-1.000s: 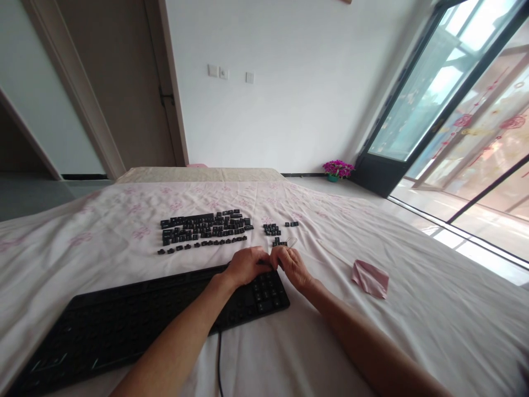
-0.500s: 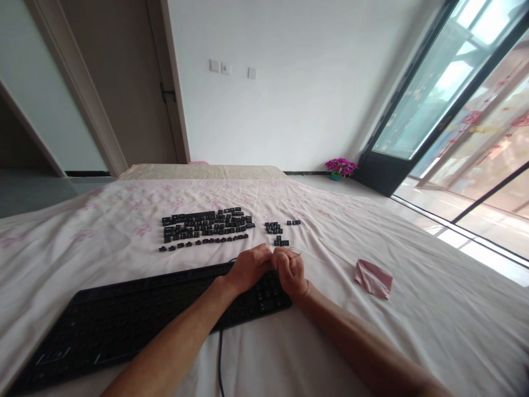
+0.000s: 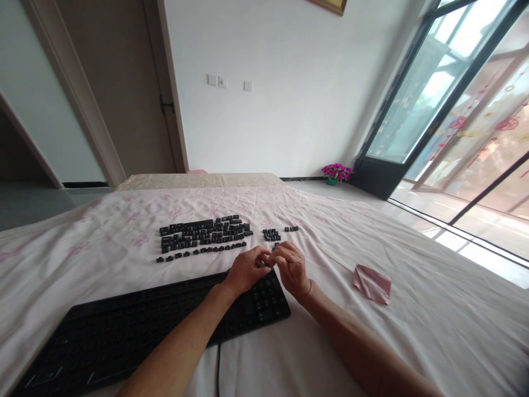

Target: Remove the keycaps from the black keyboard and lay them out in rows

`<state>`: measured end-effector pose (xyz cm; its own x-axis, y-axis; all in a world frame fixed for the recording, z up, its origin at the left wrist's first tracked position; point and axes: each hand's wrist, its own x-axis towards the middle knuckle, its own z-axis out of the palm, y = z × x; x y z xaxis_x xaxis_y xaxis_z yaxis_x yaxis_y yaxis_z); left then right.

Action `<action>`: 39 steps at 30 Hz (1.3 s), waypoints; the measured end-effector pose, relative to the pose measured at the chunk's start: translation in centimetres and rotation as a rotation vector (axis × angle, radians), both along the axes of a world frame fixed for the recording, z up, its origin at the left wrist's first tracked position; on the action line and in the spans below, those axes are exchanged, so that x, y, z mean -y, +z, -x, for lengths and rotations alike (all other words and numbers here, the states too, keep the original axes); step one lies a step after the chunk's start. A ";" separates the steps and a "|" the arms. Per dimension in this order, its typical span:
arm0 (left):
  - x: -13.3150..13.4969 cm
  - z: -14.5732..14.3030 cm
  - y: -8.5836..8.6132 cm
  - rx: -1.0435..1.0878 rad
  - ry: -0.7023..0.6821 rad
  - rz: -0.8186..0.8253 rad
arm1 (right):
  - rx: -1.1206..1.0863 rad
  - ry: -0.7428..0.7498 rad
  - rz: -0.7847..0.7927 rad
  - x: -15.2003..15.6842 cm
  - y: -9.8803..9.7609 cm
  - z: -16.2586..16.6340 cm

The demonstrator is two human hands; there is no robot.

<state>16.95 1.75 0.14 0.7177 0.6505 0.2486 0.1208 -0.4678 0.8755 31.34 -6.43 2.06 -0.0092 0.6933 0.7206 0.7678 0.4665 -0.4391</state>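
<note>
The black keyboard lies slanted on the bed, its keycaps gone from most of the board, while keys still sit in the number pad at its right end. Over the pad's top edge my left hand pinches a small dark piece that looks like a keycap. Fingertips nearly touching it, my right hand is curled closed around a thin wire keycap puller, mostly hidden in the fingers. Beyond the hands, loose black keycaps lie in rows, with a smaller keycap group to the right.
A pink cloth lies on the light flowered sheet right of my hands. The keyboard's cable runs toward me. Farther off are a pot of magenta flowers, a brown door and a glass door.
My right hand has turned and opened slightly from its tight fist, its index finger now reaching to the left fingertips. The wire loops that stuck out of it barely show now. The view has tilted up a little.
</note>
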 end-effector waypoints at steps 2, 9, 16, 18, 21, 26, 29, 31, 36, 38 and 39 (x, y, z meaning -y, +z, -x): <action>-0.3 -0.1 -0.3 0.041 0.008 0.074 | -0.076 -0.031 0.016 -0.1 0.4 -0.4; -0.7 -0.1 -1.0 0.190 0.034 0.190 | -0.136 -0.145 0.370 -0.9 0.2 -1.3; -0.3 -0.3 -1.1 0.208 0.071 0.136 | -0.270 -0.111 0.605 -1.4 -1.7 -1.5; -0.2 -0.3 -1.1 0.192 0.079 0.128 | -0.326 -0.058 0.642 -1.6 -2.1 -2.1; 0.0 -0.1 -1.0 0.171 0.094 0.114 | -0.335 -0.047 0.633 -2.2 -2.1 -4.5; 0.1 0.0 -1.0 0.092 0.070 0.049 | -0.219 -0.411 0.577 -4.5 -1.0 -12.9; 0.0 0.0 -0.9 0.067 0.058 0.043 | -0.176 -0.526 0.598 -5.7 -0.9 -17.4; 0.0 -0.1 -0.8 0.057 0.050 0.035 | -0.141 -0.579 0.617 -6.5 -1.2 -19.3; 0.1 -0.1 -0.7 0.042 0.043 0.014 | -0.059 -0.645 0.649 -8.6 -2.6 -21.2; 0.2 -0.1 -0.6 0.039 0.046 0.011 | -0.036 -0.646 0.663 -9.2 -3.0 -21.5; 0.2 -0.1 -0.6 0.039 0.047 0.010 | -0.027 -0.644 0.670 -9.4 -3.1 -21.7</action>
